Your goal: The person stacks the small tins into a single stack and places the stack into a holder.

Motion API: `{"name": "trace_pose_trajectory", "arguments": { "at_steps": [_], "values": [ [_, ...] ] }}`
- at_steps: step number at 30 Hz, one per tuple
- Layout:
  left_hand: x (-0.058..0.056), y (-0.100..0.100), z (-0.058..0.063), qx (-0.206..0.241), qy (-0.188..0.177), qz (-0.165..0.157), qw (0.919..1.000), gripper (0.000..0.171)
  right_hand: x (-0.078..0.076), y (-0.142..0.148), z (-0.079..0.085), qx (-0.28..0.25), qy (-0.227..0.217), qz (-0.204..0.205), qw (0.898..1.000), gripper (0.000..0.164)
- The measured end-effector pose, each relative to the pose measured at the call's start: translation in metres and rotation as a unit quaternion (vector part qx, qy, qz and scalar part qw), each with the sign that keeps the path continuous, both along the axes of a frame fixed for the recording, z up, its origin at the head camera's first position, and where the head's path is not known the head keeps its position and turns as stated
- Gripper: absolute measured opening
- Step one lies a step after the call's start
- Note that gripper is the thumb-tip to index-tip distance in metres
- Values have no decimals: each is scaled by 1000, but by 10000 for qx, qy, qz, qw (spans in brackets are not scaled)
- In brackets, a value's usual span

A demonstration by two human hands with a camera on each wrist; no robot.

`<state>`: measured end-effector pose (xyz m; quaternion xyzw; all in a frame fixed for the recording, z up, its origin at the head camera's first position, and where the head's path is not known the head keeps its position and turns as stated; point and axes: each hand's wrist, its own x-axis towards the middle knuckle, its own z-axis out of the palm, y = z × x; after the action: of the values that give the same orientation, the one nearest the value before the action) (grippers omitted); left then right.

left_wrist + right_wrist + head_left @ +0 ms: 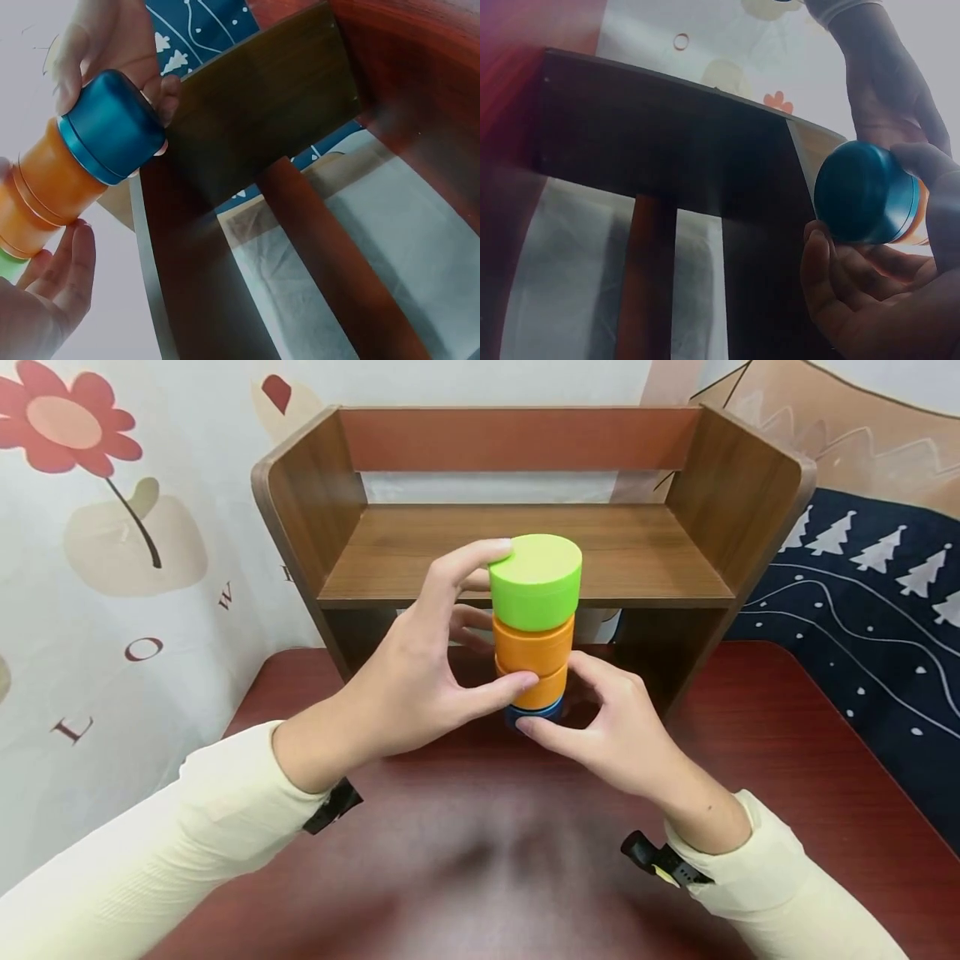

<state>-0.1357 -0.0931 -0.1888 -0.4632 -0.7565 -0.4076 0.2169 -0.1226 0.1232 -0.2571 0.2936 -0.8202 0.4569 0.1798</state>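
Both hands hold up one upright round stack, raised in front of the shelf. Its top is a light green round piece point(536, 585), below which come two orange sections point(534, 647). A dark blue piece point(112, 124) forms the bottom; its base shows in the right wrist view. My left hand point(420, 668) grips the stack from the left, index fingertip at the green rim and thumb across the lower orange section. At the lower right, my right hand point(626, 731) pinches the blue base and the orange just above it between thumb and fingers.
A brown wooden desk shelf point(525, 556) with side panels stands behind the stack. Beneath it lies a dark red table point(750, 760). Printed cloth point(870, 610) hangs at the back and sides. Each wrist carries a black strap point(333, 806).
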Motion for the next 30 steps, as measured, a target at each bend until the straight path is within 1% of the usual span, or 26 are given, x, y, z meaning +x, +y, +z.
{"name": "trace_pose_trajectory", "arguments": {
  "at_steps": [2, 4, 11, 15, 22, 25, 30],
  "values": [
    [0, 1, 1, 14, -66, 47, 10000, 90, 0, 0, 1, -15, 18, -14, 10000, 45],
    [0, 2, 1, 63, -95, 26, 9999, 91, -1, 0, 2, -29, 14, -32, 10000, 44],
    [-4, 3, 4, 196, -14, 0, 9998, 91, -4, 1, 8, 22, -24, -85, 10000, 42],
    [-7, 2, 7, 233, 15, -10, 9997, 90, -6, 0, 13, 75, -76, -77, 9999, 43],
    [-10, 3, 11, 205, -81, -66, 9997, 90, -8, 0, 17, 96, -226, -100, 9996, 44],
    [-12, 4, 14, 191, -88, -73, 9998, 90, -9, 0, 19, 90, -188, -143, 9997, 45],
    [-15, 5, 20, 169, 39, -100, 9998, 89, -11, 1, 22, 136, -86, -295, 9994, 44]
  ]
}}
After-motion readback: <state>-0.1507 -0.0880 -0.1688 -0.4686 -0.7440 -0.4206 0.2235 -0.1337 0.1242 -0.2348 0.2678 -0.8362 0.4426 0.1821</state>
